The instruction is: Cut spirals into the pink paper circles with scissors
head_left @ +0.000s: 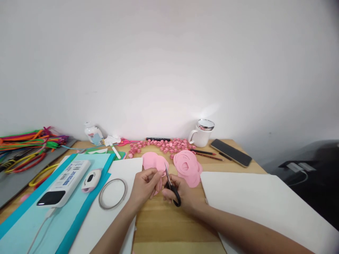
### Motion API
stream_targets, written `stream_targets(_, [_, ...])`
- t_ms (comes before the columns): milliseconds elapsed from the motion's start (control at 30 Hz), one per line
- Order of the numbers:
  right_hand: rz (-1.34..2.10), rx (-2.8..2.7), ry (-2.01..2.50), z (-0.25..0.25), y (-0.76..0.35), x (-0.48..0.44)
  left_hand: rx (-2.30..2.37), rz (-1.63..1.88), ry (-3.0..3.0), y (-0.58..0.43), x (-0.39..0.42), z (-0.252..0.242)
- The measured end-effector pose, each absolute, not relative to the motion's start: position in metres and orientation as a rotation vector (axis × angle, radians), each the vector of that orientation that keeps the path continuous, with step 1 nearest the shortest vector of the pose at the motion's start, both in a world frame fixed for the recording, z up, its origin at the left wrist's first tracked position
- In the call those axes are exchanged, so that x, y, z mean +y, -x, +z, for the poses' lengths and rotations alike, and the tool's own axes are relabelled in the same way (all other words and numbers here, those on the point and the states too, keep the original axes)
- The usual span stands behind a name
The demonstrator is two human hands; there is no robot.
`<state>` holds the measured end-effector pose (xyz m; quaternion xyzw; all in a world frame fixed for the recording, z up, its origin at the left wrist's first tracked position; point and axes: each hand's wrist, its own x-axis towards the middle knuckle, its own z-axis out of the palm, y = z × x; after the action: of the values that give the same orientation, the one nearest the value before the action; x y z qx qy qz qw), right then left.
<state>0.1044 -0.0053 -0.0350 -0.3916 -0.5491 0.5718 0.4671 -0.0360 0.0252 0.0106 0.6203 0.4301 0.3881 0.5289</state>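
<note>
My left hand (146, 183) pinches a pink paper circle (161, 163) between thumb and fingers. Black-handled scissors (174, 194) are gripped in my right hand (181, 192), their blades pointing up beside the edge of that circle. Whether the blades touch the paper cannot be made out. More pink paper (148, 159) lies just behind my left hand. To the right, a loose pile of pink paper circles (188, 169) shows curved cut lines. Beyond both hands spreads a heap of small pink paper curls (174, 144).
A white mug (202, 135) and a phone (231, 152) stand back right. White boards (254, 201) flank the wooden table (174, 229). At left are a power bank (66, 183), a tape roll (102, 201), a white bottle (94, 134) and colourful pipe cleaners (31, 141).
</note>
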Motion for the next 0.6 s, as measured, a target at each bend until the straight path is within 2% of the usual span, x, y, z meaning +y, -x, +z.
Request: stream_targets(600, [1.417,-1.309,0.895,-0.0378,-0.1050,-0.0011,0.992,0.892,-1.454,0.0369,0.0252,0.0094])
